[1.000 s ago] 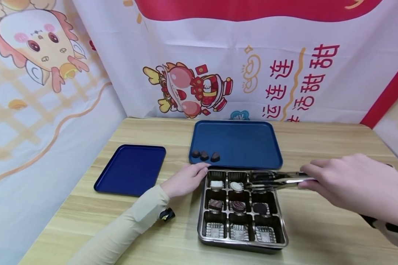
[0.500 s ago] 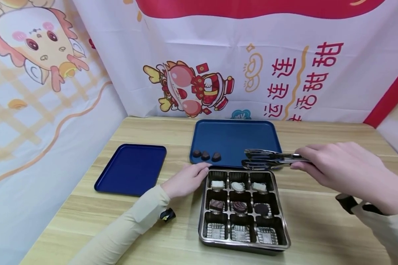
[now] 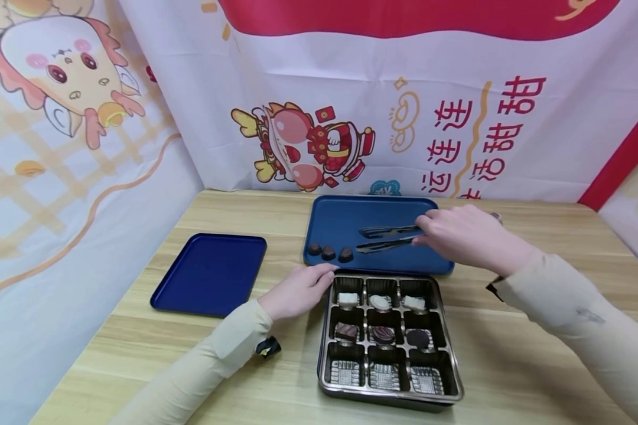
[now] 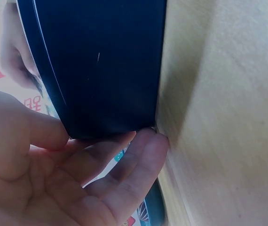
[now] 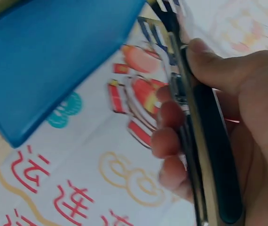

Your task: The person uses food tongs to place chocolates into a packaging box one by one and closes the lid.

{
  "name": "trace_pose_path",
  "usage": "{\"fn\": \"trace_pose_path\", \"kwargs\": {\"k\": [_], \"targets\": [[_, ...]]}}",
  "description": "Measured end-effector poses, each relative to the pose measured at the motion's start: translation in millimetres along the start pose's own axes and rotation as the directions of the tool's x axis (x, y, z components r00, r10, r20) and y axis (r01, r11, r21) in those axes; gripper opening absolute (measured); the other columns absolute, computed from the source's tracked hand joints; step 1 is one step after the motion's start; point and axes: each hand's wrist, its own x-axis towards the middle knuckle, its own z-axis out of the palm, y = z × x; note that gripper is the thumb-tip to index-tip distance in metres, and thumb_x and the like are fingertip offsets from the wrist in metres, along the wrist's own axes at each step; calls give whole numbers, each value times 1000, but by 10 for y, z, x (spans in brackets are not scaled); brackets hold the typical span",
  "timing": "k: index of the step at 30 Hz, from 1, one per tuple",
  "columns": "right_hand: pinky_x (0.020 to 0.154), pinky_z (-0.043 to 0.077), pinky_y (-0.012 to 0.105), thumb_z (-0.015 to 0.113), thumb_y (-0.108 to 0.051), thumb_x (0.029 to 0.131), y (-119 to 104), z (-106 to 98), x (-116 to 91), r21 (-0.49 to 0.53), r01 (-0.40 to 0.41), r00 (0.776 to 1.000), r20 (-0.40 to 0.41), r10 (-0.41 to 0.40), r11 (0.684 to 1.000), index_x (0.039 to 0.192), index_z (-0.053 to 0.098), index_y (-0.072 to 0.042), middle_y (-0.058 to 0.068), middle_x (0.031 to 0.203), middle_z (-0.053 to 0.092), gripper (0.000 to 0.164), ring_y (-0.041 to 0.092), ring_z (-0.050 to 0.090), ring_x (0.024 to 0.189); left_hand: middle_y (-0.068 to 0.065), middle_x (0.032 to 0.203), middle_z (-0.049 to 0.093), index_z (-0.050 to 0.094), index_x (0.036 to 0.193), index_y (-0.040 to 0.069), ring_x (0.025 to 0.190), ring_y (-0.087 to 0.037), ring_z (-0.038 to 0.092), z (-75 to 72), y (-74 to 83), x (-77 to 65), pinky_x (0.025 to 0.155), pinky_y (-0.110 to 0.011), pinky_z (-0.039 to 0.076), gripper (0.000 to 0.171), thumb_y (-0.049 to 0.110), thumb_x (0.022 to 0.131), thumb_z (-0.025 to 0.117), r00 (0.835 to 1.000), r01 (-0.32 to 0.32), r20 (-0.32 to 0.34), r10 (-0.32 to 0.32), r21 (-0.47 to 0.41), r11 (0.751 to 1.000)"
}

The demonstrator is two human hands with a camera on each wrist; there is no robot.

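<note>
Moved the tongs (image 3: 387,244), gripped by the right hand (image 3: 470,236), from the box (image 3: 388,391) to above the large tray (image 3: 372,213), near three chocolates (image 3: 328,253), and held the box's corner with the left hand (image 3: 296,292).

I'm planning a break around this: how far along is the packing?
Apparently done: six compartments of the box are filled, with white pieces in the far row and darker pieces in the middle. In hand: the right hand holds empty, parted tongs over the larger blue tray; the left hand touches the box's far-left corner. Probably left: three dark chocolates on that tray, matching three empty compartments nearest the person.
</note>
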Motion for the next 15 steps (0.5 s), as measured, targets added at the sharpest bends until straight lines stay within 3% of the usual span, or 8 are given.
{"fn": "trace_pose_path", "kwargs": {"k": [9, 15], "targets": [[38, 29, 27, 64, -36, 91, -2, 263, 317, -64, 127, 992, -18, -129, 990, 69, 50, -13, -4, 57, 35, 35, 10, 35, 43, 5, 54, 35, 47, 140, 7, 40, -10, 32, 6, -19, 11, 78, -27, 42, 41, 25, 106, 32, 1000, -13, 3, 13, 11, 1000], [37, 31, 26, 63, -37, 92, -97, 291, 448, -91, 146, 988, -34, -149, 985, 71, 52, -11, -3, 58, 38, 35, 9, 36, 43, 3, 57, 38, 47, 140, 6, 42, -11, 34, 2, -23, 1, 82, -28, 40, 41, 23, 106, 33, 1000, -10, -2, 10, 9, 1000]]}}
